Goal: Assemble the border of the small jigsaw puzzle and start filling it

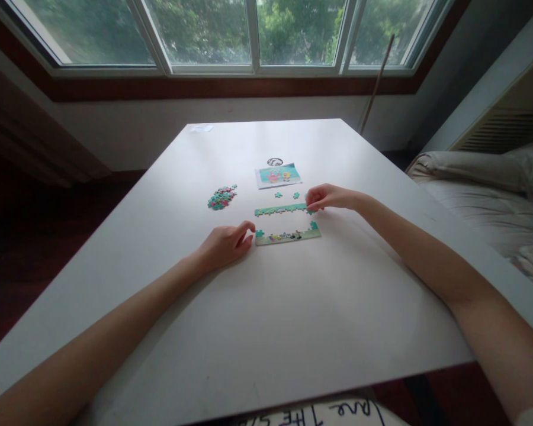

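Observation:
Two joined strips of a jigsaw puzzle lie on the white table (284, 307). The upper green strip (279, 210) runs above the lower strip (286, 236), which shows small figures and has teal pieces standing up at both ends; a gap parts them. My right hand (327, 197) pinches a puzzle piece at the upper strip's right end, its fingertips partly covering it. Beside the lower strip's left end rests my left hand (231, 241), fingers curled, with thumb and forefinger apart and nothing visible between them. Two loose teal pieces (278, 195) (296, 195) lie above the upper strip.
A pile of loose puzzle pieces (222, 197) sits to the left. Behind the strips are a picture card (278, 176) and a round dark-and-white patch (275, 161). A paper slip (201, 128) lies near the far edge. Right of the table stands a cushioned seat (466, 189).

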The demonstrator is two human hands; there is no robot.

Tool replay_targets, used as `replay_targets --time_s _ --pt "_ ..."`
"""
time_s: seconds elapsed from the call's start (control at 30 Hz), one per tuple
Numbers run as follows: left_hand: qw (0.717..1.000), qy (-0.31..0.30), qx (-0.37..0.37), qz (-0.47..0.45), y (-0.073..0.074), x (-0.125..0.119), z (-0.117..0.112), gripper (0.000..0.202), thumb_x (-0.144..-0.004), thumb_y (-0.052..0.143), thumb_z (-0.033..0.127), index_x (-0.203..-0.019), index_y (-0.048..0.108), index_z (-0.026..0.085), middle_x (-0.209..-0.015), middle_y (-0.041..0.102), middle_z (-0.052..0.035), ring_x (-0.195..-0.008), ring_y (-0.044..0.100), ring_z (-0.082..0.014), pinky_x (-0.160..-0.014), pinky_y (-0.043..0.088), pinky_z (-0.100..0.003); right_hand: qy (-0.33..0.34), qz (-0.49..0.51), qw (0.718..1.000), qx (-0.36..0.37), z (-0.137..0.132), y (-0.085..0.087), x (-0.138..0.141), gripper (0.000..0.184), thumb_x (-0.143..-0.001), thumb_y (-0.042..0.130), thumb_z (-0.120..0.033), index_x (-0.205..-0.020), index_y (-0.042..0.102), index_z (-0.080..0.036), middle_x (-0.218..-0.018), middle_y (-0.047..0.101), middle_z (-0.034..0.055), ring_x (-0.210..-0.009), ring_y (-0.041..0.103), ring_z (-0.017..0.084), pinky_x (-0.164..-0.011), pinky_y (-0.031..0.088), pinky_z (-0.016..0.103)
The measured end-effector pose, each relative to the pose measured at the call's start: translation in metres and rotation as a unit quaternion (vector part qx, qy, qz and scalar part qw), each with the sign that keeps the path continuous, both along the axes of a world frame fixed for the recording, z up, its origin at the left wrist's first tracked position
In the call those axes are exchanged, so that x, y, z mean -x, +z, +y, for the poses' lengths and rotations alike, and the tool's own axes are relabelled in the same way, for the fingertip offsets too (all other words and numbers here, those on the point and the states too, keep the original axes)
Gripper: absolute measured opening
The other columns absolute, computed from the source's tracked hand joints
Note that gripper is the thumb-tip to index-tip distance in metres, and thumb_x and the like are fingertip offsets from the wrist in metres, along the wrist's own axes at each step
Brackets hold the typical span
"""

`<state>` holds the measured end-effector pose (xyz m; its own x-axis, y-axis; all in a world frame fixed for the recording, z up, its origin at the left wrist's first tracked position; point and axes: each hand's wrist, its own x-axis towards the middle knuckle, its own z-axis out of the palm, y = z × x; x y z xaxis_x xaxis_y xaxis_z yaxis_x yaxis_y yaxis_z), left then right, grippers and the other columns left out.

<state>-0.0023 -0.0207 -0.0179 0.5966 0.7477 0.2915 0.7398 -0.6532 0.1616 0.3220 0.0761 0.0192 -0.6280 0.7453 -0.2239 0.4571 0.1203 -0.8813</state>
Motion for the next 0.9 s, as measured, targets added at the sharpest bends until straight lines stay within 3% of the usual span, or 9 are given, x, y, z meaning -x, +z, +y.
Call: replay_targets --time_s 0.13,0.27,0.57,0.9 --pt "1.0 -0.005 -0.009 0.015 0.0009 -0.0007 -0.0007 0.029 -0.089 0.039 0.029 -0.108 0.058 0.021 -0.049 0.046 0.0066 -0.042 0.039 -0.0088 -0.049 0.029 -0.019 0.013 0.015 1.0 0.008 0.0019 -0.0023 -0.0029 0.041 -0.06 0.077 -0.039 -0.091 0.069 -0.014 -0.073 0.067 0.0023 -0.065 0.058 0.011 -0.06 0.046 0.025" --pt "1.0 -0.021 -0.003 0.015 0.0005 0.0 -0.0008 0.03 -0.088 0.041 0.029 -0.11 0.061 0.022 -0.052 0.05 0.0051 -0.043 0.041 -0.0082 -0.05 0.029 -0.018 0.009 0.012 0.999 0.036 0.0018 -0.0021 -0.0044 0.04 -0.059 0.077 -0.042 -0.088 0.072 -0.014 -0.077 0.068 0.0049 -0.068 0.06 0.012 -0.067 0.049 0.029" --pt "1.0 -0.023 0.003 0.004 0.0003 -0.0008 0.0002 0.03 -0.088 0.042 0.029 -0.107 0.064 0.023 -0.052 0.052 0.0041 -0.044 0.041 -0.0078 -0.051 0.029 -0.018 0.027 -0.053 0.998 -0.008 0.0026 -0.0034 -0.0041 0.038 -0.063 0.073 -0.044 -0.085 0.073 -0.014 -0.068 0.063 0.0021 -0.062 0.05 0.01 -0.056 0.035 0.024" --pt "0.999 -0.025 0.017 -0.018 0.0017 -0.0019 -0.0009 0.028 -0.086 0.049 0.034 -0.105 0.064 0.023 -0.051 0.049 0.0065 -0.043 0.042 -0.0059 -0.052 0.031 -0.017 0.052 -0.078 0.995 -0.029 -0.0029 -0.002 -0.0019 0.036 -0.061 0.073 -0.042 -0.08 0.07 -0.012 -0.072 0.063 0.0029 -0.066 0.049 0.011 -0.061 0.036 0.026"
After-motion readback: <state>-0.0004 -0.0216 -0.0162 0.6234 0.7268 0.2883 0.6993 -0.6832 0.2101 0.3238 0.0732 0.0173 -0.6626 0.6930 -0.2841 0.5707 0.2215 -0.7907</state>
